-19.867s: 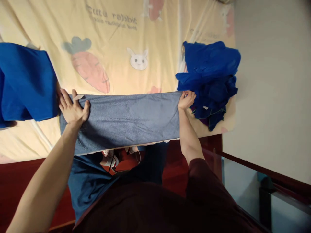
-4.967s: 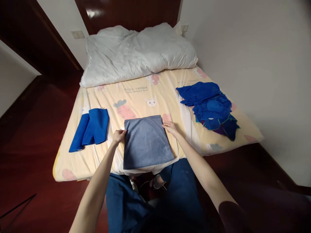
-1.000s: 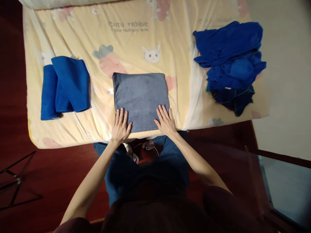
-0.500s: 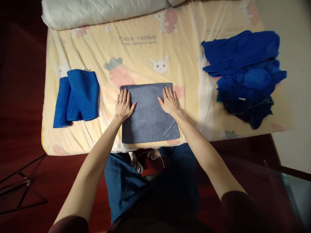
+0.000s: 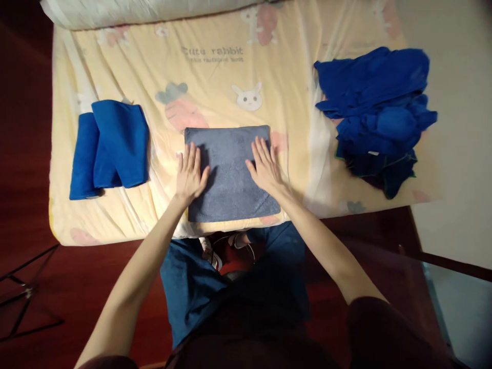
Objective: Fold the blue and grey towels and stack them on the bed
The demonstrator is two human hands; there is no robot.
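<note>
A grey-blue towel [image 5: 232, 174] is spread out as a flat rectangle near the front edge of the bed. My left hand [image 5: 191, 171] is open over its left edge, fingers pointing away from me and thumb out to the right. Over the right side of the towel is my right hand [image 5: 265, 166], also open, fingers spread and pointing away. Neither hand grasps the cloth; whether the palms press on it or hover just above, I cannot tell.
Folded blue cloths [image 5: 119, 143] lie on the bed to the left. A crumpled pile of blue cloths [image 5: 376, 113] sits on the right. Across the back runs a rolled white quilt [image 5: 134, 11]. Black stand legs [image 5: 26, 294] are on the floor at left.
My left hand has slid toward me from the towel's far left corner. The right hand has shifted slightly inward. The whole view has moved a little, and the towel stays flat.
</note>
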